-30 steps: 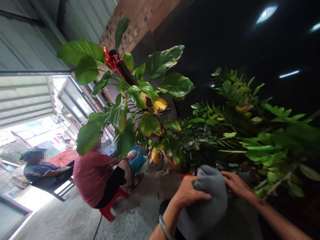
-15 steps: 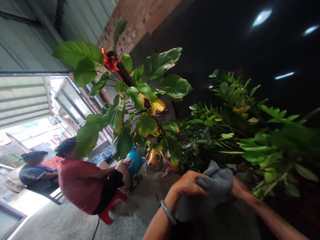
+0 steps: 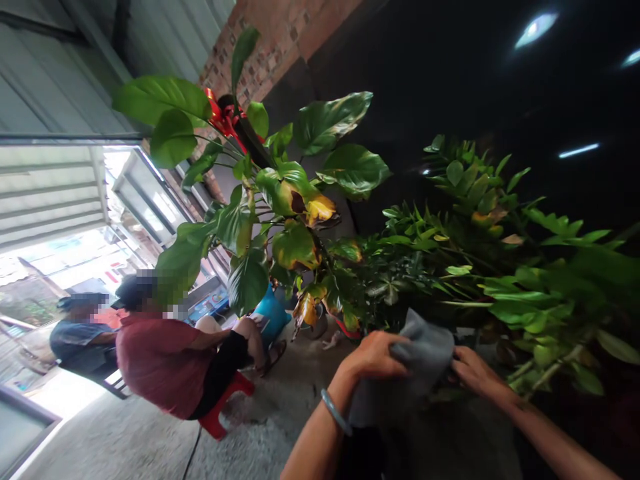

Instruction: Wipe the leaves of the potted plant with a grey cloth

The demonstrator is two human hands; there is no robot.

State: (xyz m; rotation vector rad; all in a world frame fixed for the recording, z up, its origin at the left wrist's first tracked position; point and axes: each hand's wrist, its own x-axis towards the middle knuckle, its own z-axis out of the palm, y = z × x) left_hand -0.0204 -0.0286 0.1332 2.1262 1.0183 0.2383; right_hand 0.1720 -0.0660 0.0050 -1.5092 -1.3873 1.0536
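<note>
A grey cloth [image 3: 427, 350] is stretched between my two hands in the lower right of the head view. My left hand [image 3: 377, 357], with a pale bangle on its wrist, is closed on the cloth's left side. At the cloth's right edge my right hand [image 3: 473, 370] pinches it with bent fingers. Just beyond the hands stand leafy green plants [image 3: 530, 293]. To the left rises a tall potted plant [image 3: 295, 247] with broad leaves, some yellowed and browned, and a red ribbon [image 3: 225, 117] near its top.
A person in a red shirt [image 3: 155, 367] sits on a red stool [image 3: 220, 410] at the left. Behind sits another person [image 3: 80, 340] in dark blue. A blue object [image 3: 273, 317] stands on the concrete floor [image 3: 260, 440]. A dark glossy wall [image 3: 450, 80] fills the upper right.
The cloth has gone from bunched to more spread and flat. My right hand has shifted to its edge, its fingers now visible. The view has moved slightly.
</note>
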